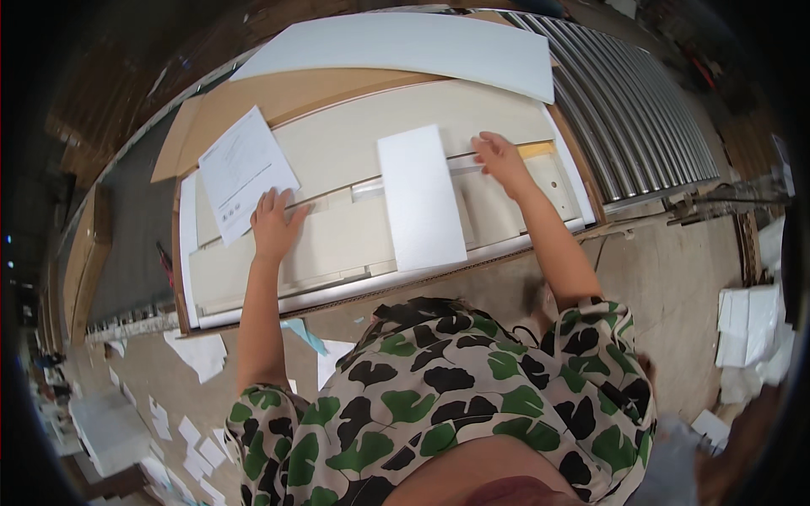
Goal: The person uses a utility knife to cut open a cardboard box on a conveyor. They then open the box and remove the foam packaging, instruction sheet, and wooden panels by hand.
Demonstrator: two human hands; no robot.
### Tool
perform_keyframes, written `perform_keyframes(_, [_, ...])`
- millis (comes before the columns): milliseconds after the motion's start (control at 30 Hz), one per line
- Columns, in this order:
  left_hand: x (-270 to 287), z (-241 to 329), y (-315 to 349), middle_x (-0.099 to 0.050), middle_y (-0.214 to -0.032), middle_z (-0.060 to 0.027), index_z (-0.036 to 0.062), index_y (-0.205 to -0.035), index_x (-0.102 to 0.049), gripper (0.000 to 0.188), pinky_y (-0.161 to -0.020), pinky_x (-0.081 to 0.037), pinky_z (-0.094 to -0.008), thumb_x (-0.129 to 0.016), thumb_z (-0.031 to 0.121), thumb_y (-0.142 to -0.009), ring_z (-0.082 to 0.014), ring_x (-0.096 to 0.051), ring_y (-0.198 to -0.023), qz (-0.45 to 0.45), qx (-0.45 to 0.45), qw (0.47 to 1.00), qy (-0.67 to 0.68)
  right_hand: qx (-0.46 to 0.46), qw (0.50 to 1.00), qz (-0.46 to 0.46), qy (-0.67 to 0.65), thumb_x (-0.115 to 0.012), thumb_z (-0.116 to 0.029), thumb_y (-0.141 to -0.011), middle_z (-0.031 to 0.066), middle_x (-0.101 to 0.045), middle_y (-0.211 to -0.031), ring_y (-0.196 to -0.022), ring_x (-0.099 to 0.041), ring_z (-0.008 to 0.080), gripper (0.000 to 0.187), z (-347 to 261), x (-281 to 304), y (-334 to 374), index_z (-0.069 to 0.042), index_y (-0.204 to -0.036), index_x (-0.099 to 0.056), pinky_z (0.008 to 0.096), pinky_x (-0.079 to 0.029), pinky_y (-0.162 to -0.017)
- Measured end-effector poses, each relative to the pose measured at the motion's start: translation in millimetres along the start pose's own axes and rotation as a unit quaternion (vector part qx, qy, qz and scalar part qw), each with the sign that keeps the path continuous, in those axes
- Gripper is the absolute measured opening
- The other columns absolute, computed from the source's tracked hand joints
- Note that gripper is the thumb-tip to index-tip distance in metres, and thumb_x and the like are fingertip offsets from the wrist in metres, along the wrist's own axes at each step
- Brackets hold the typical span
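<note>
A long cardboard box (179,291) lies open before me, lined with white foam and holding pale beige panels (337,240). My left hand (277,226) rests with spread fingers at the lower edge of a printed sheet (246,173) lying on the panels. Across the middle of the box sits a white foam block (423,198). To its right, my right hand (502,164) is over the far panel's (371,126) near edge, fingers loosely bent and apart, with nothing visible in them. Whether its fingertips touch the panel is unclear.
A long white foam sheet (405,46) lies along the box's far side, over a brown cardboard flap (181,143). Metal rollers (633,110) run off to the right; a dark conveyor belt (131,228) is at left. Paper scraps (198,354) litter the floor.
</note>
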State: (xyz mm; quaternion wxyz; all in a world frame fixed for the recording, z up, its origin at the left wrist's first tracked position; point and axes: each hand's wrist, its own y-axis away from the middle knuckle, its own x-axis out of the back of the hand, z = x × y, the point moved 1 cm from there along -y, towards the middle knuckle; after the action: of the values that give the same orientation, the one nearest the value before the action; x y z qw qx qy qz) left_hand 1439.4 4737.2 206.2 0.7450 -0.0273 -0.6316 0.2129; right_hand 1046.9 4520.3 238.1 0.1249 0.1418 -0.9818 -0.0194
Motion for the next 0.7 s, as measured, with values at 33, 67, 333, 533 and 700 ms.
perform_keyframes(33, [-3.6, 0.1, 1.0, -0.049, -0.138, -0.0229, 0.009, -0.127, -0.058, 0.055, -0.105, -0.031, -0.0546, -0.063, 0.047, -0.087, -0.0408, -0.042, -0.13, 0.004, -0.003, 1.0, 0.01, 0.001, 1.0, 0.012, -0.001, -0.066, -0.034, -0.091, 0.0083, -0.064, -0.092, -0.078, -0.059, 0.0143, 0.055, 0.8, 10.1, -9.0, 0.004, -0.129, -0.052, 0.0273, -0.049, -0.063])
perform_keyframes(67, [-4.4, -3.1, 3.6, -0.048, -0.139, -0.0231, 0.0094, -0.129, -0.057, 0.054, -0.105, -0.03, -0.0537, -0.061, 0.045, -0.089, -0.0405, -0.042, -0.13, -0.002, -0.006, 1.0, 0.01, -0.018, 0.998, 0.05, -0.036, -0.064, -0.033, -0.092, 0.011, -0.063, -0.099, -0.079, -0.06, 0.0165, 0.054, 4.3, 23.3, -20.8, 0.004, -0.129, -0.051, 0.0287, -0.049, -0.063])
perform_keyframes(333, [-4.1, -6.7, 5.7, -0.048, -0.139, -0.0233, 0.01, -0.13, -0.056, 0.052, -0.105, -0.03, -0.0532, -0.058, 0.043, -0.091, -0.0407, -0.042, -0.13, 0.009, -0.035, 0.999, -0.018, -0.126, 0.891, 0.235, -0.368, -0.058, -0.027, -0.097, 0.0203, -0.047, -0.12, -0.075, -0.058, 0.0232, 0.047, 13.3, 105.5, -104.5, 0.0, -0.132, -0.045, 0.0341, -0.054, -0.066])
perform_keyframes(533, [-8.7, -6.0, 8.0, -0.046, -0.14, -0.0238, 0.01, -0.132, -0.054, 0.052, -0.106, -0.029, -0.0535, -0.056, 0.043, -0.092, -0.0415, -0.04, -0.131, 0.005, -0.03, 0.999, -0.014, -0.088, 0.956, 0.035, -0.277, -0.056, -0.027, -0.097, 0.0045, -0.06, -0.09, -0.069, -0.059, 0.0129, 0.023, -13.5, 116.9, -151.0, -0.012, -0.115, -0.057, 0.0269, -0.053, -0.062])
perform_keyframes(700, [-9.5, -0.6, 5.3, -0.044, -0.142, -0.0237, 0.0102, -0.134, -0.053, 0.052, -0.108, -0.028, -0.0528, -0.056, 0.042, -0.093, -0.0416, -0.038, -0.133, 0.009, -0.026, 1.0, 0.009, 0.155, 0.935, 0.081, -0.31, -0.054, -0.019, -0.097, 0.0051, -0.066, -0.092, -0.062, -0.059, 0.0137, 0.022, -84.9, 112.5, -177.9, -0.005, -0.114, -0.058, 0.0271, -0.05, -0.056])
